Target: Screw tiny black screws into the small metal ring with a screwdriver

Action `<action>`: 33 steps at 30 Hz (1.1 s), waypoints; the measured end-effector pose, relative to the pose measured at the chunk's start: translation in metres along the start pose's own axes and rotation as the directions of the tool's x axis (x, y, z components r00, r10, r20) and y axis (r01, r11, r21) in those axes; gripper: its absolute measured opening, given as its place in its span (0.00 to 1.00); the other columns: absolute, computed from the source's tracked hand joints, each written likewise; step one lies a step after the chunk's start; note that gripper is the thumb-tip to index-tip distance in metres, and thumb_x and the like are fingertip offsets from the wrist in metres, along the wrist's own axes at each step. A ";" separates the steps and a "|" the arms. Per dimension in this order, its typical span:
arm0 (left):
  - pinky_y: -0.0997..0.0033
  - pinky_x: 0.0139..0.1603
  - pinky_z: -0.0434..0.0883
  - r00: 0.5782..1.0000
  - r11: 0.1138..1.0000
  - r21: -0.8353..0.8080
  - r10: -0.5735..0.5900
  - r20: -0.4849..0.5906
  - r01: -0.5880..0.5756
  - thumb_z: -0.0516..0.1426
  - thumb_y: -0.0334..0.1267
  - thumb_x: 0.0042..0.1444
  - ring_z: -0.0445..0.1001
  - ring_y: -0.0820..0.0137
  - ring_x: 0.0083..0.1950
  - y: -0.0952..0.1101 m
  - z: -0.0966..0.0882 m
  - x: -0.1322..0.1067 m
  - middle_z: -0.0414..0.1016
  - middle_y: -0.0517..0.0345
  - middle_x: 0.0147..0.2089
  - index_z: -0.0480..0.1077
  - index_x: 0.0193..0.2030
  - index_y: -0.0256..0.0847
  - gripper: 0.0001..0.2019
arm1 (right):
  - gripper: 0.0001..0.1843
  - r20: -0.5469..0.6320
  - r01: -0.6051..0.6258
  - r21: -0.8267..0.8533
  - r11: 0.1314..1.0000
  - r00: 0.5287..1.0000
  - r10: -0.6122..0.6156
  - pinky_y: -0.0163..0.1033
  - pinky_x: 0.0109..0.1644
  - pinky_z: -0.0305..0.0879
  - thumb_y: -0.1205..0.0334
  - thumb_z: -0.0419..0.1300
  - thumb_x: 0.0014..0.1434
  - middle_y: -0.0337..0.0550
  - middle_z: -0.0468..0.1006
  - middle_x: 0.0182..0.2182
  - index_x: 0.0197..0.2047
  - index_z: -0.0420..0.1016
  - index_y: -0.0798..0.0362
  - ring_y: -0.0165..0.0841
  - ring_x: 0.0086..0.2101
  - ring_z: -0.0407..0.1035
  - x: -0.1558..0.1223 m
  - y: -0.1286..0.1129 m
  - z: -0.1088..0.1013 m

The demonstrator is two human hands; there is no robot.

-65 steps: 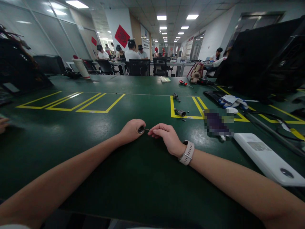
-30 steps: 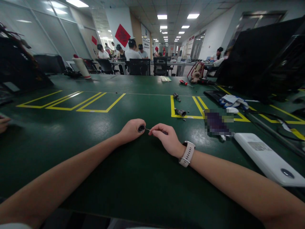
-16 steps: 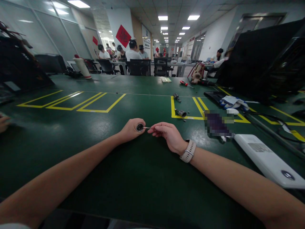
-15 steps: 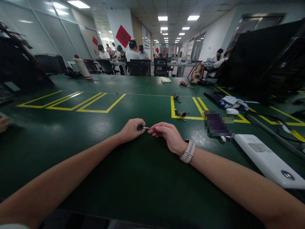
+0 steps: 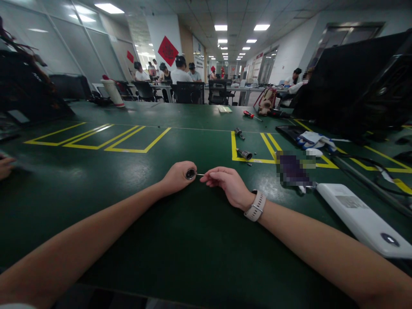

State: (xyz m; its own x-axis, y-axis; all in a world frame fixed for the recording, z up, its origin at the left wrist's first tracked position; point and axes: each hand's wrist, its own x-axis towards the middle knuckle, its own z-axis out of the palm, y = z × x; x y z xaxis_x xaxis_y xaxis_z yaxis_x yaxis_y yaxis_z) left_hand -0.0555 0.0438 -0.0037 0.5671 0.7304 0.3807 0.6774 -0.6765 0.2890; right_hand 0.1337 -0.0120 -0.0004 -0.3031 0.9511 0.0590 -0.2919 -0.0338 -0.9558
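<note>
My left hand (image 5: 179, 177) is wrapped round a cylindrical metal connector (image 5: 190, 174), whose round, dark-centred end faces me. From the connector's right side a thin metal rod (image 5: 200, 174) sticks out. My right hand (image 5: 222, 181) pinches the rod's other end between thumb and fingers; whether that end is bent is hidden. Both hands are just above the green table (image 5: 180, 240). Farther off, to the right, lie two similar metal connectors (image 5: 245, 154), with small loose bits (image 5: 249, 164) close to the nearer one.
On the right are a white power bank (image 5: 360, 216), a blurred-out phone (image 5: 292, 169), gloves (image 5: 315, 140) and cables (image 5: 363, 161). A red-handled screwdriver (image 5: 248, 114) lies farther back. Yellow tape (image 5: 151, 146) marks the table. Another person's hand (image 5: 5, 165) shows at the left edge.
The connector's round end has turned slightly in my left hand. Both hands keep nearly the same place and hold; the whole view has shifted a little.
</note>
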 end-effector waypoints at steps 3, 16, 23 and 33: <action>0.76 0.28 0.62 0.999 0.997 -0.074 -0.010 -0.037 0.007 0.54 0.34 0.49 0.66 0.75 0.26 -0.003 0.001 0.000 0.67 0.62 0.24 0.64 0.25 0.37 0.05 | 0.07 -0.002 -0.036 0.082 0.996 0.999 0.037 0.39 0.38 0.62 0.64 0.58 0.50 0.45 0.79 0.30 0.32 0.75 0.57 0.30 0.30 0.69 0.003 0.002 -0.002; 0.70 0.32 0.63 0.998 0.976 0.216 -0.003 0.062 -0.010 0.54 0.31 0.48 0.68 0.68 0.30 0.005 0.000 0.001 0.69 0.57 0.27 0.66 0.26 0.38 0.02 | 0.08 0.043 0.169 -0.447 0.879 0.985 -0.167 0.41 0.41 0.62 0.67 0.55 0.53 0.41 0.77 0.31 0.30 0.76 0.53 0.32 0.34 0.69 -0.010 -0.006 0.009; 0.75 0.29 0.63 1.000 1.000 -0.026 -0.001 -0.015 0.000 0.54 0.33 0.49 0.67 0.74 0.27 -0.001 0.000 -0.001 0.68 0.61 0.25 0.65 0.25 0.38 0.04 | 0.06 0.014 -0.040 0.080 0.996 0.999 0.039 0.40 0.39 0.63 0.64 0.58 0.50 0.44 0.79 0.30 0.31 0.75 0.56 0.30 0.30 0.70 0.001 0.000 -0.003; 0.75 0.27 0.62 0.998 0.998 -0.011 -0.057 -0.037 0.057 0.54 0.33 0.47 0.66 0.74 0.27 0.000 0.000 0.001 0.68 0.61 0.24 0.65 0.25 0.37 0.03 | 0.05 -0.044 0.026 0.003 1.000 0.999 -0.026 0.38 0.37 0.62 0.65 0.59 0.49 0.43 0.79 0.29 0.30 0.75 0.56 0.29 0.29 0.69 -0.003 0.001 0.004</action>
State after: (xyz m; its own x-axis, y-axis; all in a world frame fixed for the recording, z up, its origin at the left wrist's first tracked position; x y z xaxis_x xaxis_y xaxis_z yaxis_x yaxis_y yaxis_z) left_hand -0.0551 0.0444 -0.0034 0.5096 0.7640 0.3958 0.7032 -0.6349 0.3201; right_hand 0.1303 -0.0163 -0.0006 -0.2554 0.9643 0.0707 -0.3025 -0.0102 -0.9531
